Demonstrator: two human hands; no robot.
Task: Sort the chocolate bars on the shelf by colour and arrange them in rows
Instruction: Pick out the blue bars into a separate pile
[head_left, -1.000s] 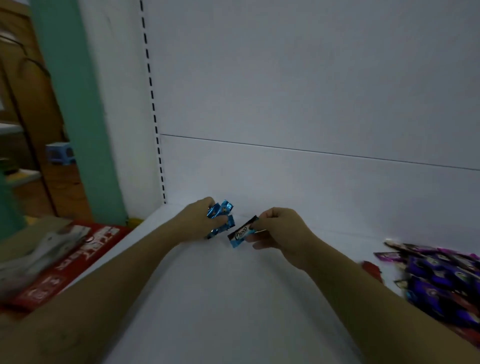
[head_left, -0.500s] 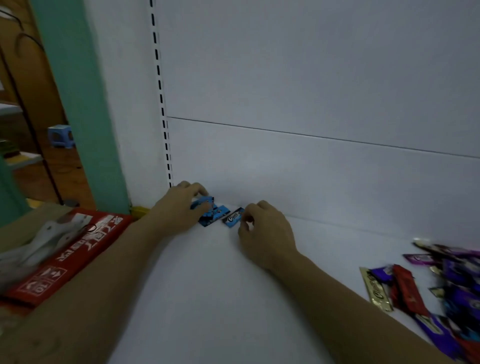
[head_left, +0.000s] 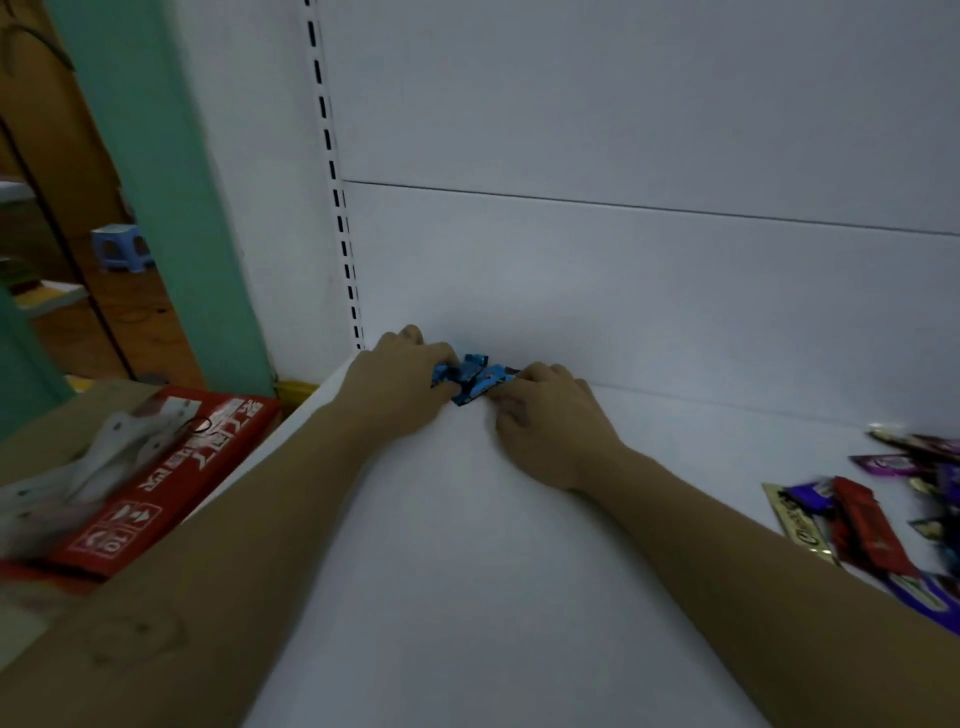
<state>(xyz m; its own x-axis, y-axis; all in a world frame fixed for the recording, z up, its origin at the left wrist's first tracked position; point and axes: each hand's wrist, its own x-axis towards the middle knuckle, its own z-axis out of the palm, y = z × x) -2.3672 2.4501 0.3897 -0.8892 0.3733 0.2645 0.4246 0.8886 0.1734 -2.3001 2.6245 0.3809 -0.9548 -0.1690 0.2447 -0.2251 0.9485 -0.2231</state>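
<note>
Between both grips, at the rear of the shelf (head_left: 467, 571), the blue chocolate bars (head_left: 470, 376) are held: curled round by the left hand (head_left: 400, 387), pinched endwise by the right hand (head_left: 545, 421). Overlapped wrappers may be skewed if released unevenly.

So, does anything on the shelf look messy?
Yes. The blue bars gripped by the left hand and right hand at the back corner lie crisscross, not in a row. At the right edge of the shelf, purple, red and gold bars sit jumbled, overlapping.
</note>
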